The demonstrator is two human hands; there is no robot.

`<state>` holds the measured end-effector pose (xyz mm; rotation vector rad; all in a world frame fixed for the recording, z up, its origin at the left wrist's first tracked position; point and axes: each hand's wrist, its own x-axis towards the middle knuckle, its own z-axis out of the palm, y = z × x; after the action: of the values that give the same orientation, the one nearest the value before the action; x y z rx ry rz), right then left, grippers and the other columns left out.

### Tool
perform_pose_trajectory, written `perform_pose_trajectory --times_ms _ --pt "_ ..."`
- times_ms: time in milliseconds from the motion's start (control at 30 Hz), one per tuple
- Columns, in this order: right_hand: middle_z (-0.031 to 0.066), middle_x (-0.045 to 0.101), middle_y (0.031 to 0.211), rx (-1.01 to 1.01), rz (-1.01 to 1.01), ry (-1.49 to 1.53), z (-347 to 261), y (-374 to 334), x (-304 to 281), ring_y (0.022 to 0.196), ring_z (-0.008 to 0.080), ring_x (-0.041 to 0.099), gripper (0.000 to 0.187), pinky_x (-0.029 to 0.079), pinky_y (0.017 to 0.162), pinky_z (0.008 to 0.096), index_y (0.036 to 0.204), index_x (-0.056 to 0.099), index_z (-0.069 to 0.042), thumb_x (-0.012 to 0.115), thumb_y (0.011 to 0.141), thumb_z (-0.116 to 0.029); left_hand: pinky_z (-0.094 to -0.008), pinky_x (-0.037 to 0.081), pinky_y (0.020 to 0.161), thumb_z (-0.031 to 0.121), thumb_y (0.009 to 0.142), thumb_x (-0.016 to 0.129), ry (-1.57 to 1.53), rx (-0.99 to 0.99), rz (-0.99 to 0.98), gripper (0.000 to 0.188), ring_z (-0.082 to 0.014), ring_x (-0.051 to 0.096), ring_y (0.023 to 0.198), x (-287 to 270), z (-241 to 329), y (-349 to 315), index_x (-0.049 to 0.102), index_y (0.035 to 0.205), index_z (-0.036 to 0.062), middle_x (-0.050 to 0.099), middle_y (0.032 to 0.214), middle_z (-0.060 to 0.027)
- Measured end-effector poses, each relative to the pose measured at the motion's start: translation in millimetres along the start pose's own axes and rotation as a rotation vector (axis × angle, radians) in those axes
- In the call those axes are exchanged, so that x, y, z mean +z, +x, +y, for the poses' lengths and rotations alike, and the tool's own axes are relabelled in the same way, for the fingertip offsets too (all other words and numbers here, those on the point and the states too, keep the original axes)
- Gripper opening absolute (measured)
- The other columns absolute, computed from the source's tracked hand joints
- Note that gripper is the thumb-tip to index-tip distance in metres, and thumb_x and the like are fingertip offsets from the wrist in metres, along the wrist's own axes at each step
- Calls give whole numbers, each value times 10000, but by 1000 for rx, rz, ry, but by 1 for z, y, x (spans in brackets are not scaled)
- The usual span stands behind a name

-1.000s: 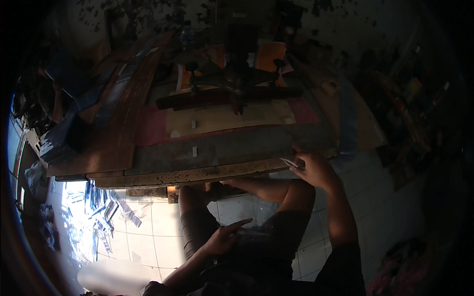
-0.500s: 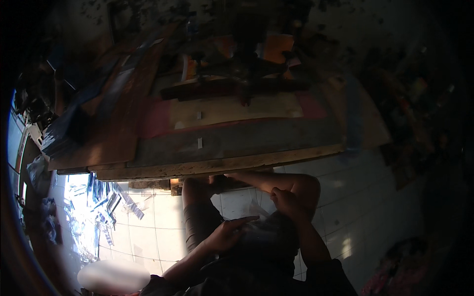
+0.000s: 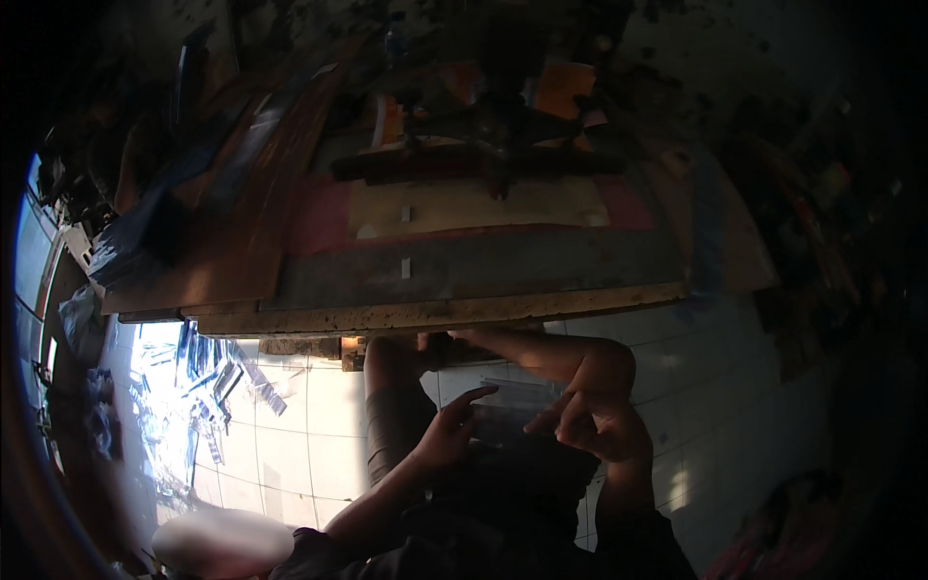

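Observation:
Over my lap lies a thin, see-through plastic sheet or bag (image 3: 515, 398), dim and partly lost in shadow. My left hand (image 3: 449, 432) holds its left side, the index finger stretched along the upper edge and the thumb below. At its right side is my right hand (image 3: 594, 428), some fingers curled in and one reaching left over the plastic. Whether those curled fingers grip the plastic or something small is too dark to make out. My bare legs (image 3: 394, 362) are folded beneath the work table (image 3: 464, 314).
On the table stands a dark metal machine (image 3: 493, 140) with a wide bar, over a pale strip (image 3: 503, 205) with pink ends. Two small light pieces lie there, one being a white tab (image 3: 406, 268). Brown boards (image 3: 232, 232) lie left. Plastic scraps (image 3: 208, 387) litter the sunlit tiles.
My right hand has come down and right, opening out from a fist-like shape to one finger stretched over the plastic. My left hand has risen slightly. The whole view has shifted a little.

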<state>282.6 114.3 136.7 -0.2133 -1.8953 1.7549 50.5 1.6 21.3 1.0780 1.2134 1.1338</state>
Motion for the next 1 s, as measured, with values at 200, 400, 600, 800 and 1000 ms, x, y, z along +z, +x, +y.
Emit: perform_pose_trajectory --times_ms 200,400,600,800,1000 --pt "227 727 1185 60 -431 48 -50 -7 45 1035 284 757 70 625 847 370 1010 631 -12 674 965 18 -313 528 937 26 998 509 -118 57 147 373 -166 687 1048 -12 -56 30 567 1363 -21 739 1118 -114" --pt "190 758 1135 -52 -108 -289 -34 -12 41 1168 258 715 133 357 1193 481 1104 603 -45 652 985 -11 -317 500 948 70 995 529 -110 133 258 334 -158 632 1088 -33 -116 46 586 1305 -41 696 1156 -115" --pt "151 740 1065 32 658 -455 23 -10 18 922 202 714 143 543 922 398 1142 563 -45 632 1032 -106 -343 498 1020 55 1030 510 -36 61 69 333 -194 644 1171 -21 -60 26 581 1349 -12 684 1233 -129" --pt "180 749 1020 -225 1016 -501 -8 21 -27 996 254 734 94 571 912 359 1111 553 -2 584 1042 -58 -355 492 1052 12 1041 491 -24 -23 -95 346 -199 646 1199 -21 -55 8 576 1377 7 679 1276 -130" --pt "110 759 1043 321 333 -703 8 14 4 1029 196 736 97 553 898 328 1078 606 -45 617 1039 -133 -359 484 1063 22 1045 490 -90 -26 -119 362 -199 644 1204 -16 -48 5 555 1401 24 676 1283 -129"
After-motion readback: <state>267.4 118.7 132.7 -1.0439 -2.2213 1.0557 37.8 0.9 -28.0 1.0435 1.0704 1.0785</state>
